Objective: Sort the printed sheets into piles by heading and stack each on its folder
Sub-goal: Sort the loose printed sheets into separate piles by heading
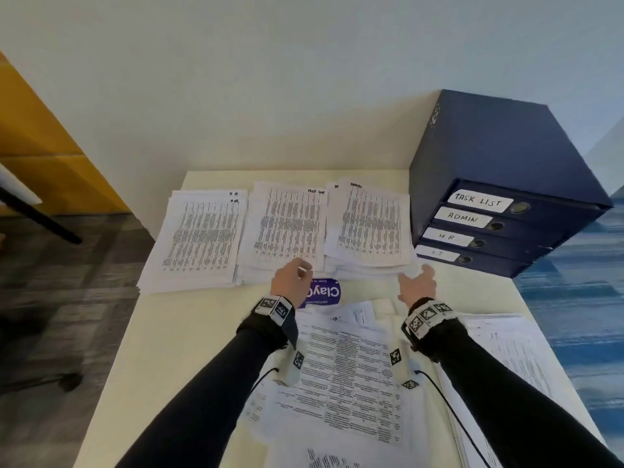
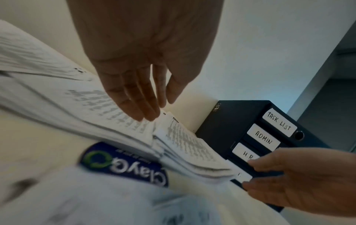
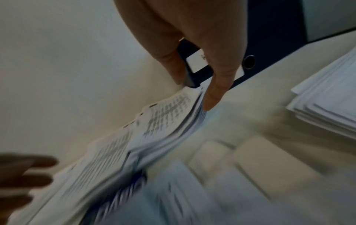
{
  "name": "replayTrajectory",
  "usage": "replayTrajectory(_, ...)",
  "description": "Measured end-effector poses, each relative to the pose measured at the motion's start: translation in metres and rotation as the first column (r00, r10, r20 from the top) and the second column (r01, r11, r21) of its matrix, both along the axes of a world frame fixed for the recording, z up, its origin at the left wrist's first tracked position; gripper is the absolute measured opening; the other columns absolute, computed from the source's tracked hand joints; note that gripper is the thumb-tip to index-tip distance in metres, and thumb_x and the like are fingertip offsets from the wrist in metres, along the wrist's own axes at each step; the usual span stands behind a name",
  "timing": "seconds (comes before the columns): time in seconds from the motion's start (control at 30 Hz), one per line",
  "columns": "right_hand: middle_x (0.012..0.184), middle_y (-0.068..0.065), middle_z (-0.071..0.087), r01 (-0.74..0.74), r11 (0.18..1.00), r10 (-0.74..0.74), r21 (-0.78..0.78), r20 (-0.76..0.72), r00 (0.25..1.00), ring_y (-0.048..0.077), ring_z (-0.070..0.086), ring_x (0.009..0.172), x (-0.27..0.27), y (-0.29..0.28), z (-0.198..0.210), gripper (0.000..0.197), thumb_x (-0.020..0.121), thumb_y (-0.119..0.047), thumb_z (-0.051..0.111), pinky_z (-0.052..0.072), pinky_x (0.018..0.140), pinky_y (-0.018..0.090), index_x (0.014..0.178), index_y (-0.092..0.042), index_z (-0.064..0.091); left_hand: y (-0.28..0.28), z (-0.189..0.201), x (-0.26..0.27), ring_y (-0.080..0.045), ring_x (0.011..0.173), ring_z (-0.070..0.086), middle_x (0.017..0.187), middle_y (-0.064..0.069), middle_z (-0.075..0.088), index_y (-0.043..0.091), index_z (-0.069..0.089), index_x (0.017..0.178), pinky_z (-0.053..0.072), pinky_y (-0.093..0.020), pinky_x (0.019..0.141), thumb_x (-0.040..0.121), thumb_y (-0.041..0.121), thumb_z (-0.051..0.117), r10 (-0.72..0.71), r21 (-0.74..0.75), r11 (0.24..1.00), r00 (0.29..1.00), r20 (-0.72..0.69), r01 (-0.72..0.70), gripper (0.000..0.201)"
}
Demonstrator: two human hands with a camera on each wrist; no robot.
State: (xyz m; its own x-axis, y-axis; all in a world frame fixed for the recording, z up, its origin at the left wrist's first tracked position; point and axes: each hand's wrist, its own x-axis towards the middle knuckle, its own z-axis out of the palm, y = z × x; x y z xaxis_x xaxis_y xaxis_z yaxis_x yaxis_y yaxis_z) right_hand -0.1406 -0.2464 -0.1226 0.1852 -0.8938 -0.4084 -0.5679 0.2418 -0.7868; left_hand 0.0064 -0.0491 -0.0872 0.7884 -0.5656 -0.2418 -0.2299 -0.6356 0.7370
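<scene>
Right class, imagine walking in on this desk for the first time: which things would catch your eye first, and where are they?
Most striking is the dark blue stack of folders at the far right of the table, its spines hand-labelled TASK LIST, ADMIN and HR. Beside it, three piles of printed sheets lie in a row along the far edge. Nearer, both hands, left hand and right hand, reach toward those piles over a purple sticker.

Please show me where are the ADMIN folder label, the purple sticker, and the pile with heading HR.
ADMIN folder label [image 1: 463,217]: head view, middle of the white label.
purple sticker [image 1: 326,292]: head view, its printed face.
HR pile [image 1: 202,234]: head view, top sheet's middle.
</scene>
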Motion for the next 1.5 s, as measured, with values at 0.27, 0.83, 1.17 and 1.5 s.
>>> replayTrajectory(0.27, 0.108, 0.006, 0.056, -0.681, 0.731, 0.663, 0.052, -0.295, 0.689, 0.019, 0.055, 0.080, -0.062, 0.131, -0.019, 0.016, 0.087, -0.021, 0.058, 0.050, 0.073, 0.030, 0.102, -0.020, 0.053, 0.106, -0.033, -0.041, -0.030, 0.074, 0.062, 0.074, -0.002, 0.059, 0.020, 0.050, 0.094, 0.050, -0.035, 0.068, 0.094, 0.013, 0.046, 0.158, 0.099, 0.983, 0.987, -0.022, -0.155, 0.008)
replayTrajectory(0.83, 0.142, 0.012, 0.025, -0.650, 0.751, 0.581, -0.122, -0.348, 0.736, 0.030, 0.033, 0.126, -0.084, 0.159, -0.007, 0.069, 0.087, -0.018, 0.061, 0.038, 0.100, 0.041, 0.145, -0.021, 0.024, 0.142, -0.040, -0.099, -0.016, 0.083, 0.048, 0.093, 0.001, 0.052, 0.012, 0.060, 0.110, 0.033, -0.019, 0.073, 0.087, 0.016, 0.063, -0.113, 0.158, 0.980, 0.992, -0.049, 0.119, 0.023)
replayTrajectory(1.17, 0.109, -0.003, 0.053, -0.719, 0.598, 0.591, -0.355, -0.412, 0.694, 0.019, 0.052, 0.106, -0.088, 0.116, 0.006, 0.033, 0.089, -0.038, 0.058, 0.032, 0.096, 0.040, 0.120, -0.027, 0.053, 0.141, -0.031, -0.097, -0.003, 0.054, 0.037, 0.059, 0.010, 0.043, 0.017, 0.051, 0.066, 0.029, -0.012, 0.052, 0.082, 0.017, 0.071, -0.243, 0.094, 0.965, 0.969, -0.045, 0.247, 0.026)
replayTrajectory(1.5, 0.142, 0.002, 0.037, -0.760, 0.545, 0.673, -0.355, -0.356, 0.649, 0.022, 0.038, 0.125, -0.106, 0.143, -0.015, 0.054, 0.098, -0.026, 0.045, 0.035, 0.106, 0.037, 0.148, -0.023, 0.025, 0.144, -0.031, -0.062, -0.009, 0.055, 0.050, 0.062, 0.006, 0.056, 0.015, 0.062, 0.076, 0.042, -0.019, 0.058, 0.079, 0.019, 0.076, -0.209, 0.082, 0.970, 0.961, -0.184, 0.227, 0.014)
